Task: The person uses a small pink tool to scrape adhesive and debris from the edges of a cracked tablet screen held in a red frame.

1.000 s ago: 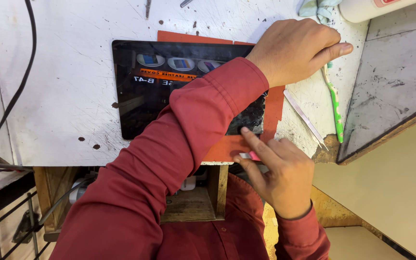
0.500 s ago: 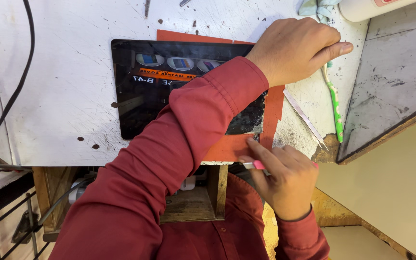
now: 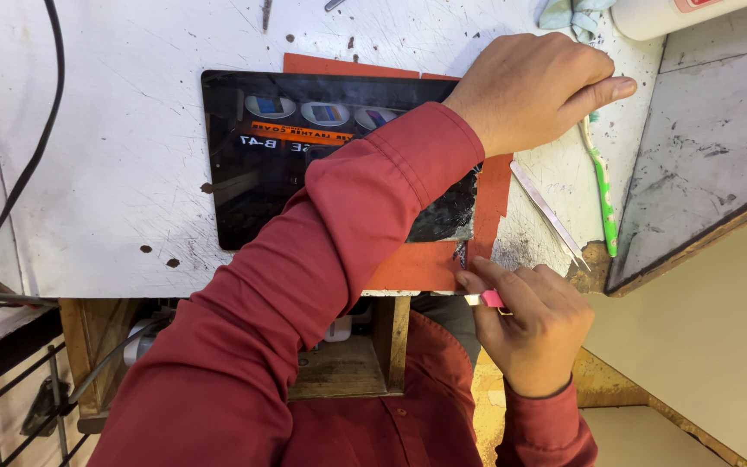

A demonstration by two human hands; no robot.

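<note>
Pinched between thumb and fingers of my right hand point(image 3: 533, 324) is a small pink tool point(image 3: 492, 299), its tip at the near right corner of the black tablet point(image 3: 304, 164). This tablet lies flat on an orange mat point(image 3: 417, 268) on the scratched white table point(image 3: 114, 130), and its glass looks broken at that same corner. My left hand point(image 3: 533, 91) reaches across and presses down at the far right edge of the tablet with curled fingers; it grasps nothing, so I call it a closed, pressing hand.

To do this step well, I think the tool must stay low and nearly flat, moving slowly along the edge, while the left hand keeps the tablet from sliding.

Counting: one tablet, one mat, one pink tool, one pair of metal tweezers point(image 3: 546, 212), one green toothbrush point(image 3: 603, 203), one black cable point(image 3: 32, 156).
</note>
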